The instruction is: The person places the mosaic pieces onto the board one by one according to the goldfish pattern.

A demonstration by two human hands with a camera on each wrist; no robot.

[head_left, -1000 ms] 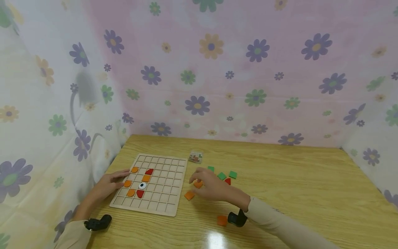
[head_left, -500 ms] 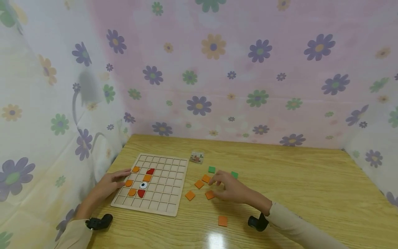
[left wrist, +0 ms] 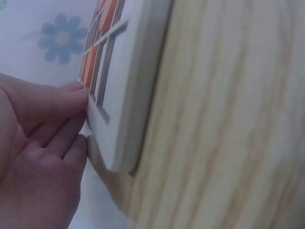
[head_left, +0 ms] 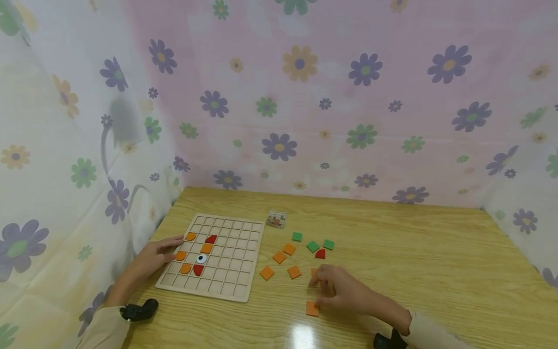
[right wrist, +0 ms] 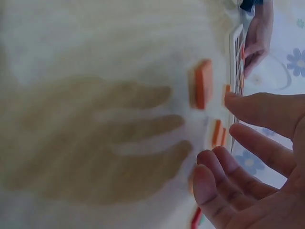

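Observation:
My left hand [head_left: 153, 259] rests at the left edge of a wooden grid board [head_left: 226, 291], its fingertips touching the rim. In the left wrist view the thumb lies near the board's orange pieces [left wrist: 89, 67]. My right hand [head_left: 344, 289] hovers at the near right of several loose orange square tiles [head_left: 294, 272]. Its thumb is close to the nearest orange square tile [head_left: 312, 309], and its fingers partly hide another orange tile [head_left: 314, 273]. In the right wrist view, thumb and fingers are apart with nothing between them. On the board sit orange rounds [head_left: 185, 268], red quarter-rounds [head_left: 198, 270] and an eye piece [head_left: 201, 258].
Several green square tiles [head_left: 313, 246] and a red quarter-round piece [head_left: 320, 254] lie behind the orange tiles. A small picture card [head_left: 276, 219] lies beside the board's far right corner. Flowered cloth [head_left: 322, 140] stands behind and at both sides of the table [head_left: 418, 252].
My right hand has moved right and toward me from over the orange tiles, uncovering orange, green and red pieces. The left hand has stayed at the board's edge.

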